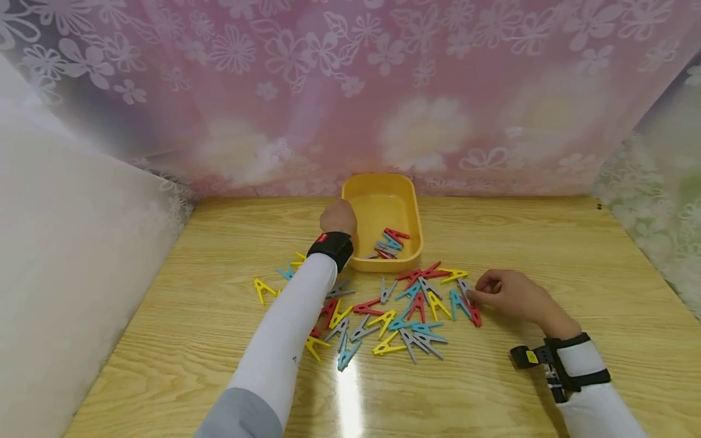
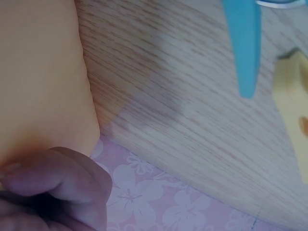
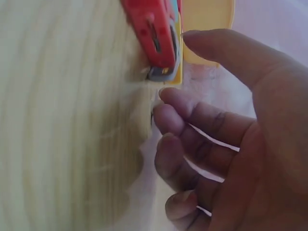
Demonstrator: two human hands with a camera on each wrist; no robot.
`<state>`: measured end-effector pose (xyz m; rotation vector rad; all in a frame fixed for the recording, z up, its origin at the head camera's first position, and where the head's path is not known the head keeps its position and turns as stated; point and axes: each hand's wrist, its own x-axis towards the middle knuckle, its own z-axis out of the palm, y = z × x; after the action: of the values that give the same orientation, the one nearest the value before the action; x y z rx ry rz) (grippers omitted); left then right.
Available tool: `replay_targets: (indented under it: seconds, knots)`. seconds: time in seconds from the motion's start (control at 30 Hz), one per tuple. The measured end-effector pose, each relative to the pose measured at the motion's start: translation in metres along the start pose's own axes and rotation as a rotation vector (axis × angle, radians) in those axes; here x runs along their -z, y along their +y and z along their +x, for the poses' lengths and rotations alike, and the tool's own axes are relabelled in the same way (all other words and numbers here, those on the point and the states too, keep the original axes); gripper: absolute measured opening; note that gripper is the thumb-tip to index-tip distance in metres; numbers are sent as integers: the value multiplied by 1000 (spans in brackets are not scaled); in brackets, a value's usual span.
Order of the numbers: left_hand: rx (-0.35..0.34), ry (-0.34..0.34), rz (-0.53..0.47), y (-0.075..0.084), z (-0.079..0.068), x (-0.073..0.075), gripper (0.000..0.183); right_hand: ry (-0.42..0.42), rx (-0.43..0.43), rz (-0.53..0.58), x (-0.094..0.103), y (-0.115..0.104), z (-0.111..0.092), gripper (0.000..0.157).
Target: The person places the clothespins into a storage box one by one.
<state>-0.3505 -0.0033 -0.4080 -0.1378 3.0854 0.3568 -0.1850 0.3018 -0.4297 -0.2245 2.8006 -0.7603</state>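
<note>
In the head view, bare bench (image 1: 520,234) leaves passage at middle right and lower left. Clothespins (image 1: 402,323) clutter the centre, a tub (image 1: 378,210) rises just above, a sleeve (image 1: 290,322) crosses diagonally, and a curtain (image 1: 356,121) bars the top.

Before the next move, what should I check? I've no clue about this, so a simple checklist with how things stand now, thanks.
1. Bin flat on the table: ok.
2. Room left in the bin: ok; a few clips lie at its near end.
3. Right hand near a grey clip: ok.
4. Clip held by right hand: not ok; thumb and fingers stand apart.
5. Left hand gripping the bin: cannot tell; fingers partly hidden.
</note>
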Motion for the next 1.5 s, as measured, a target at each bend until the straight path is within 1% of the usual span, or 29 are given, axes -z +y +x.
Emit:
replay_targets:
  seconds: [0.23,0.33,0.4,0.53,0.63,0.7,0.77,0.83,1.0,1.07,1.2,1.33,1.5]
  knots:
    - [1,-12,-2,-1,2,-1,24,-21,-14,-26,-4,-10,-2,38]
    - [5,-7,0,-1,2,-1,24,-23,-21,-51,-4,-14,-4,36]
    - [6,-1,7,-1,1,0,24,-23,-47,-74,-4,-20,-6,36]
    - [8,6,23,1,-1,-1,25,-20,-131,-121,-5,-30,-10,37]
    - [6,-1,31,1,-1,-1,25,-7,-177,-142,-7,-34,-10,31]
    - [4,-8,32,1,-1,-2,25,2,-182,-143,-8,-34,-10,26]
    - [3,-9,28,1,0,-2,25,9,-180,-126,-10,-33,-10,22]
    - [3,-8,23,0,1,-2,25,8,-168,-95,-9,-31,-10,22]
    - [5,-3,4,-1,1,-2,26,-4,-135,-6,-6,-24,-10,30]
    - [2,-3,2,-2,2,-1,26,5,-122,11,-6,-21,-9,33]
    - [-5,-1,18,-2,2,-1,27,48,-83,40,-2,-18,-5,39]
    - [0,11,31,-2,2,-1,27,94,-46,92,7,-26,3,44]
    - [16,19,17,1,-1,-1,26,110,-4,156,21,-49,19,46]
